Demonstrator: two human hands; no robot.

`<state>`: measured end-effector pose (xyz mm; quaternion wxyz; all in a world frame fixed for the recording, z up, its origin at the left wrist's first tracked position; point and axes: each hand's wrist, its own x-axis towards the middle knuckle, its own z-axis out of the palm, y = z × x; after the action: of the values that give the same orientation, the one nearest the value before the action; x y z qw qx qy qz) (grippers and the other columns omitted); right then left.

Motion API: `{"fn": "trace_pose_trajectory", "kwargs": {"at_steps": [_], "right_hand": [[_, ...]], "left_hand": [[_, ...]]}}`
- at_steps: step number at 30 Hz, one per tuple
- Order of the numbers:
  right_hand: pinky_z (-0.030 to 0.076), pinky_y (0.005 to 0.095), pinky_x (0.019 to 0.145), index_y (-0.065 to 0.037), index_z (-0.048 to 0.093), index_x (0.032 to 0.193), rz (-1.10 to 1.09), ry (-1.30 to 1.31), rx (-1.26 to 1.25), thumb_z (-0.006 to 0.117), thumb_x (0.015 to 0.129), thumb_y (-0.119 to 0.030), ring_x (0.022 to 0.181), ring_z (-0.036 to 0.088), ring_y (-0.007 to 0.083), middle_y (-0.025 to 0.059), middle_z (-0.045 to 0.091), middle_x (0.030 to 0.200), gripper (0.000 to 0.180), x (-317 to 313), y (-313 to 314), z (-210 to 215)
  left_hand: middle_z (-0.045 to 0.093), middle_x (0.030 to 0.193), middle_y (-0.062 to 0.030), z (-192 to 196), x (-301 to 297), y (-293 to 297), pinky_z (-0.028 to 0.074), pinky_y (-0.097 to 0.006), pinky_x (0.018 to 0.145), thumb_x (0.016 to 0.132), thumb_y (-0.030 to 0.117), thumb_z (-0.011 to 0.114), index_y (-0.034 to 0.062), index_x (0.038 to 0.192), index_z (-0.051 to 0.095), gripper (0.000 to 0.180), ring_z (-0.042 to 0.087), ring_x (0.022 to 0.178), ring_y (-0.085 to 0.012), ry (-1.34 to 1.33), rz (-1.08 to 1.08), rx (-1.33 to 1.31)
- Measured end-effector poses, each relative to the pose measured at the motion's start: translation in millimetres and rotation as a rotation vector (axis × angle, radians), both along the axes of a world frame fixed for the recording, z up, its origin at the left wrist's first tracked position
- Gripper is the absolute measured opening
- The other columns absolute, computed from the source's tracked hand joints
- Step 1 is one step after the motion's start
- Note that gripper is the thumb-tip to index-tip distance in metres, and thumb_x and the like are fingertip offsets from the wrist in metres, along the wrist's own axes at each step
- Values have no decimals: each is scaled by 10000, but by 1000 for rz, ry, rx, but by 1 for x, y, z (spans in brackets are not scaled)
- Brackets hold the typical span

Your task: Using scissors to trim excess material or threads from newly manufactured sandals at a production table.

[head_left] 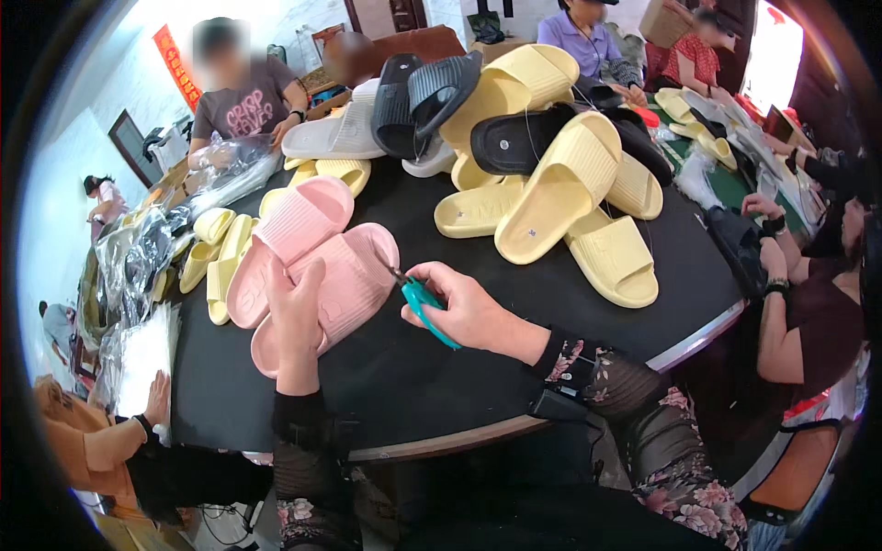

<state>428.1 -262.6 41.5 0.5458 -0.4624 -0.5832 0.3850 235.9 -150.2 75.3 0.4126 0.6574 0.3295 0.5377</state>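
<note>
My left hand grips a pair of pink slippers with ribbed straps, thumb on top and the other fingers mostly hidden. The upper-left pink slipper lies against the nearer pink slipper. In my right hand is a small pair of snips with teal handles, fingers closed around them. The metal tip meets the right edge of the nearer slipper's strap. Whether the blades are apart is too small to tell. Just beyond, a yellow slipper leans on the pile.
A heap of yellow, black and grey slippers covers the far side of the black table. Yellow slippers and clear plastic bags lie at left. A co-worker's hand rests on bags; others work across and at right.
</note>
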Motion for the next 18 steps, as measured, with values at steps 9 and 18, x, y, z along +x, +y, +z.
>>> {"fn": "trace_pose_trajectory", "kwargs": {"at_steps": [9,18], "right_hand": [[487,268,732,4,491,1131,38,-163,-145,669,813,-157,780,621,118,66,648,843,398,3,-3,-5],[499,328,780,65,461,1136,77,-216,-126,612,840,-130,885,659,241,171,663,910,385,-1,-6,-2]], "left_hand": [[503,1248,-120,-10,3,-1,407,-312,955,856,-1,525,-23,1317,376,485,512,1118,-193,-237,-110,-107],[505,1251,-122,-16,-5,0,416,-315,954,865,4,521,-4,1321,371,480,518,1116,-189,-212,-169,-180]]}}
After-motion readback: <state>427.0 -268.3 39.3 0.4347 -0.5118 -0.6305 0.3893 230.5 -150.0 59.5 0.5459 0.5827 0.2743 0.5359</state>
